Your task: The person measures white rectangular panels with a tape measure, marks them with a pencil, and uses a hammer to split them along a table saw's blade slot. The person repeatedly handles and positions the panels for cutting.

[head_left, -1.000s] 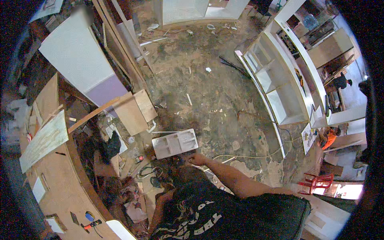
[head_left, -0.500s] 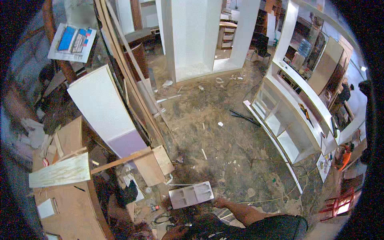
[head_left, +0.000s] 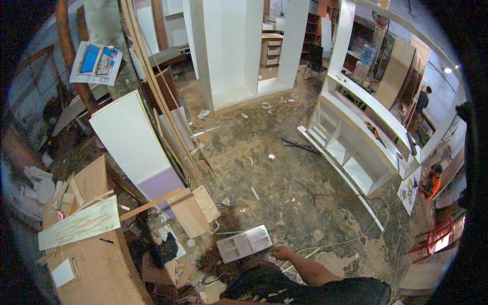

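Close to my body at the bottom centre is a pale rectangular piece [head_left: 245,244] with recessed sections, tilted up toward its right end. My right hand [head_left: 280,252] is just off its right end, fingers curled in; whether they grip anything is too small to make out. The right forearm reaches back to a dark short sleeve. My left hand is not visible; a sliver of skin shows at the lower edge beside my dark shirt. Left of the pale piece is a dark, blurred patch, then wood offcuts and a black cloth-like item [head_left: 166,249].
A brown board [head_left: 96,269] and a white panel [head_left: 133,145] are at left, beside long upright planks. A tall white cabinet frame [head_left: 231,56] stands ahead. To the right is a low white cabinet [head_left: 351,147]. Scraps and a cable [head_left: 351,238] lie on the floor. Two people are at far right.
The view has turned slightly, so the cabinets at right sit farther left. A hand or forearm at the lower edge has mostly dropped out of view. The pale piece tilts a little more.
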Action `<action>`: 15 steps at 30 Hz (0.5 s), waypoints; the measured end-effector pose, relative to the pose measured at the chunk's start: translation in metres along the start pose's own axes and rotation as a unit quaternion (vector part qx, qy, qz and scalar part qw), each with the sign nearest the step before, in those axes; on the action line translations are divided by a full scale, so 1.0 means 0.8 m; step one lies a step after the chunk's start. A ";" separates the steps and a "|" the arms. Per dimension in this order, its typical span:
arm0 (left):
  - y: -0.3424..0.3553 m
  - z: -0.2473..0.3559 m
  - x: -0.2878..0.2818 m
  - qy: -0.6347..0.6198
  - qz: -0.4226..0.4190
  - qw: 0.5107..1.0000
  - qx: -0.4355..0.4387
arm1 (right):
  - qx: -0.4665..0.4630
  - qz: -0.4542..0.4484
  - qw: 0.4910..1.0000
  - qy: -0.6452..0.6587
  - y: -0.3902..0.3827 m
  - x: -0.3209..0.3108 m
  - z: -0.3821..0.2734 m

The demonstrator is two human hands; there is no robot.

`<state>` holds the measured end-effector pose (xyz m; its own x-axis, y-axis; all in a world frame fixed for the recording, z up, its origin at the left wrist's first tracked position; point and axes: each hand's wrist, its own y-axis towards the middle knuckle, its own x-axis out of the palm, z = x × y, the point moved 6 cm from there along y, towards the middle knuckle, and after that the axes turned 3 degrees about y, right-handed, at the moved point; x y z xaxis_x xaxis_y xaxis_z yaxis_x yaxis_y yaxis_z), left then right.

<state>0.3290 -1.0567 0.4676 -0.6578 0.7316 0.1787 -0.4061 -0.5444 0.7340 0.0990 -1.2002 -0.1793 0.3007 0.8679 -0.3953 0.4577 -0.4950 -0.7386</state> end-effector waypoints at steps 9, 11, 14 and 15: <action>-0.088 0.054 0.043 -0.063 -0.126 0.984 0.106 | 0.060 0.051 0.997 -0.025 -0.111 0.091 0.165; -0.094 0.052 0.057 -0.088 -0.157 0.977 0.113 | -0.039 0.071 0.993 -0.090 -0.130 0.094 0.161; -0.090 0.042 0.065 -0.096 -0.157 0.979 0.092 | 0.085 0.092 0.987 0.101 -0.156 0.097 0.183; -0.087 0.037 0.069 -0.098 -0.159 0.979 0.082 | 0.080 0.089 0.987 0.109 -0.159 0.097 0.182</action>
<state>0.3398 -0.9662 0.4457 -0.3744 0.9267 0.0336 -0.4528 -0.2143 0.8655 -0.0579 -1.0636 -0.1956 0.5459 0.7291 -0.4129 0.2489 -0.6116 -0.7510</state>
